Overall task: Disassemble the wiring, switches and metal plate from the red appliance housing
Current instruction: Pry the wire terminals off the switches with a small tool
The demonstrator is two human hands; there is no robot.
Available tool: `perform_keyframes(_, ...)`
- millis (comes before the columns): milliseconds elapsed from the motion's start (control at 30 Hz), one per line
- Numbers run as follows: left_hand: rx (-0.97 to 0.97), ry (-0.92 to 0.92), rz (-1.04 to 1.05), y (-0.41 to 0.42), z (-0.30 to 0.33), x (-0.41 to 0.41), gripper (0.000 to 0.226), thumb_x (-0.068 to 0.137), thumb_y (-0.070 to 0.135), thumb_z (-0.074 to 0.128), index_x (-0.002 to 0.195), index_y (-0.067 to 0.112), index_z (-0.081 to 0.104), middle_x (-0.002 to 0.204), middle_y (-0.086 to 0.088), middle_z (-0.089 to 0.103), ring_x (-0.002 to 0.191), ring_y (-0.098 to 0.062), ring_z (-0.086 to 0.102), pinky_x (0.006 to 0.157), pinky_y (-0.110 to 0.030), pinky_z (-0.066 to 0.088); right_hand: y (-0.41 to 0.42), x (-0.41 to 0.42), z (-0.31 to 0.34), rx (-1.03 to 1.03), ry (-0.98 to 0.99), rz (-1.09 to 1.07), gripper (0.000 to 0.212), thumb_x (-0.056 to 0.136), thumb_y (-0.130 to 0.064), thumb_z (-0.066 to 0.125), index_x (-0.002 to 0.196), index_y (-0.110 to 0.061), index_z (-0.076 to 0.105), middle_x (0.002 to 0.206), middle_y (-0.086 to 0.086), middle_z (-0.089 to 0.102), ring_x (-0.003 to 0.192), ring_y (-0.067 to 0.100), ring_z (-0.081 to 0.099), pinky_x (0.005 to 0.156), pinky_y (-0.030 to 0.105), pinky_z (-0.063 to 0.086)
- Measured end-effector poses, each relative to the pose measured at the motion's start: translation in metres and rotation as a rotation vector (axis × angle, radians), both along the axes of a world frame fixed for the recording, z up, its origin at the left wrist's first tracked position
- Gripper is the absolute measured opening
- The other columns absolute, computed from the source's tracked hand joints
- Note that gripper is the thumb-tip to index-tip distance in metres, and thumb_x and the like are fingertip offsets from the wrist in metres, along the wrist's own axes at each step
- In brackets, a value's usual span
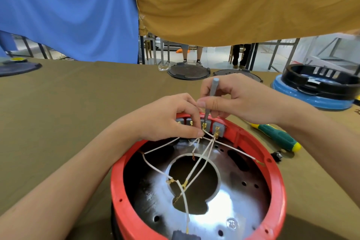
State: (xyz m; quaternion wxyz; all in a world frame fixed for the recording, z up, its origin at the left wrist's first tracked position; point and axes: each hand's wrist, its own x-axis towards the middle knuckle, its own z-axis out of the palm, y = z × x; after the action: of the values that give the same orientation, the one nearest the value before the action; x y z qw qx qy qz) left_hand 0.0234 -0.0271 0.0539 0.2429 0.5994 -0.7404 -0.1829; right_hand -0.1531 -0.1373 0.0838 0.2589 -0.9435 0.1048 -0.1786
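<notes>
The red appliance housing (276,185) lies open side up at the bottom centre. A shiny metal plate (229,206) with a round hole sits inside it. White wires (196,163) with brass terminals cross over the plate and run up to a row of grey switches (217,127) on the far rim. My left hand (171,117) pinches the wires at a switch terminal. My right hand (239,99) grips a thin grey screwdriver (213,91), tip down on that terminal.
A green and yellow screwdriver (278,136) lies right of the housing on the olive table cloth (78,113). A blue and black appliance (319,87) stands far right. Dark round lids (189,72) sit at the far edge. Blue and mustard cloths hang behind; people's legs show beyond.
</notes>
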Motion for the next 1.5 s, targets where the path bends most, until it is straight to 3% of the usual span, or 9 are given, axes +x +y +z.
perform_keyframes(100, 0.002, 0.001, 0.003, 0.000, -0.001, 0.000, 0.006, 0.082, 0.035, 0.078, 0.082, 0.029, 0.076, 0.116, 0.018, 0.055, 0.113, 0.004, 0.053, 0.108, -0.030, 0.038, -0.006, 0.002, -0.003, 0.181, -0.009, -0.019, 0.028, 0.091, -0.042, 0.059, 0.085, -0.015, 0.061, 0.071, 0.000, 0.068, 0.066, 0.011, 0.066, 0.065, 0.025, 0.059)
perform_keyframes(267, 0.016, -0.004, 0.009, 0.001, -0.001, 0.001, 0.007, 0.083, 0.035, 0.077, 0.081, 0.029, 0.075, 0.119, 0.017, 0.055, 0.113, 0.008, 0.052, 0.101, -0.013, 0.035, -0.019, -0.001, -0.013, 0.404, -0.022, -0.073, 0.024, 0.097, -0.038, 0.056, 0.083, -0.019, 0.060, 0.072, 0.003, 0.067, 0.068, 0.011, 0.064, 0.065, 0.022, 0.056)
perform_keyframes(567, 0.026, -0.006, 0.008, 0.001, 0.000, 0.000, 0.007, 0.083, 0.036, 0.077, 0.081, 0.030, 0.075, 0.118, 0.019, 0.055, 0.113, 0.010, 0.051, 0.096, -0.006, 0.034, -0.027, 0.000, -0.028, 0.706, -0.039, -0.125, 0.024, 0.089, -0.047, 0.061, 0.084, -0.023, 0.061, 0.070, 0.001, 0.066, 0.066, 0.010, 0.059, 0.062, 0.023, 0.051)
perform_keyframes(667, 0.012, -0.004, 0.011, 0.001, 0.000, 0.000, 0.006, 0.083, 0.036, 0.078, 0.082, 0.030, 0.075, 0.117, 0.019, 0.055, 0.113, 0.010, 0.052, 0.096, -0.005, 0.034, -0.025, -0.001, -0.022, 0.542, -0.044, -0.113, 0.025, 0.094, -0.044, 0.059, 0.086, -0.019, 0.061, 0.072, 0.002, 0.068, 0.067, 0.011, 0.063, 0.063, 0.022, 0.054)
perform_keyframes(867, -0.022, 0.008, -0.016, -0.001, -0.001, 0.000, 0.004, 0.081, 0.033, 0.080, 0.083, 0.032, 0.077, 0.118, 0.016, 0.057, 0.116, 0.001, 0.054, 0.108, -0.028, 0.039, -0.008, 0.004, -0.007, 0.177, -0.065, -0.007, 0.024, 0.095, -0.040, 0.059, 0.086, -0.018, 0.063, 0.071, 0.002, 0.069, 0.063, 0.010, 0.067, 0.060, 0.021, 0.057)
perform_keyframes(1067, -0.004, 0.004, -0.010, 0.000, 0.000, 0.001, 0.004, 0.081, 0.035, 0.079, 0.081, 0.033, 0.076, 0.117, 0.020, 0.056, 0.115, 0.007, 0.052, 0.104, -0.018, 0.036, -0.019, 0.002, -0.014, 0.388, -0.030, -0.087, 0.024, 0.098, -0.038, 0.057, 0.082, -0.021, 0.061, 0.069, 0.001, 0.068, 0.066, 0.011, 0.065, 0.065, 0.024, 0.058)
perform_keyframes(1267, 0.019, 0.024, -0.018, 0.000, 0.000, 0.002, 0.004, 0.082, 0.034, 0.078, 0.080, 0.031, 0.076, 0.115, 0.020, 0.056, 0.118, 0.008, 0.051, 0.102, -0.015, 0.035, -0.026, 0.004, -0.021, 0.562, -0.015, -0.119, 0.026, 0.095, -0.047, 0.058, 0.074, -0.032, 0.064, 0.071, 0.001, 0.068, 0.067, 0.010, 0.064, 0.060, 0.019, 0.053)
perform_keyframes(1367, 0.027, 0.020, -0.022, 0.000, 0.000, 0.001, 0.005, 0.082, 0.037, 0.078, 0.079, 0.033, 0.075, 0.117, 0.022, 0.056, 0.115, 0.009, 0.052, 0.100, -0.015, 0.034, -0.028, 0.002, -0.025, 0.673, -0.009, -0.113, 0.025, 0.089, -0.050, 0.062, 0.077, -0.029, 0.064, 0.071, 0.000, 0.068, 0.066, 0.009, 0.062, 0.058, 0.020, 0.052)
perform_keyframes(1500, 0.028, 0.023, -0.025, 0.000, 0.000, 0.002, 0.005, 0.082, 0.037, 0.077, 0.080, 0.033, 0.076, 0.116, 0.023, 0.055, 0.115, 0.009, 0.052, 0.101, -0.016, 0.035, -0.029, 0.000, -0.023, 0.627, -0.005, -0.104, 0.026, 0.093, -0.048, 0.060, 0.082, -0.024, 0.063, 0.074, 0.002, 0.069, 0.068, 0.011, 0.063, 0.062, 0.023, 0.054)
